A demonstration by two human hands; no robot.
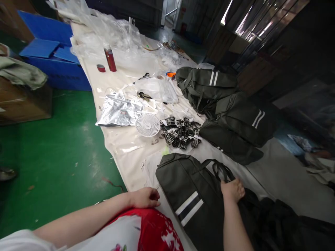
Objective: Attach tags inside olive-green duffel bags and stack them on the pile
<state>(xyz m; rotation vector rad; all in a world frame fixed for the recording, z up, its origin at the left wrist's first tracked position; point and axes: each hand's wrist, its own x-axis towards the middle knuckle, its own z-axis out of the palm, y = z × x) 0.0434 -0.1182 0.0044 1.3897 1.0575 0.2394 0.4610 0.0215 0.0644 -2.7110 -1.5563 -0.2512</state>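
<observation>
A dark green bag [188, 184] with two white stripes lies on the near part of the table. My right hand [232, 190] is closed at its far side, around a black strap [222, 170] of the bag. My left hand [145, 197] rests by the table edge, just above the red apron [159, 226]. Its fingers are loosely curled in, and I see nothing in them. Past the bag lies a heap of black-and-white patterned straps [180, 132], beside a round white fan [148, 125].
More dark green bags [232, 118] lie at the right of the table. A silver foil bag [120, 109], a clear plastic package [157, 89] and a red spray can [110, 57] are farther along. Plastic sheeting [112, 35] covers the far end. Blue [65, 71] and brown [26, 104] boxes stand left.
</observation>
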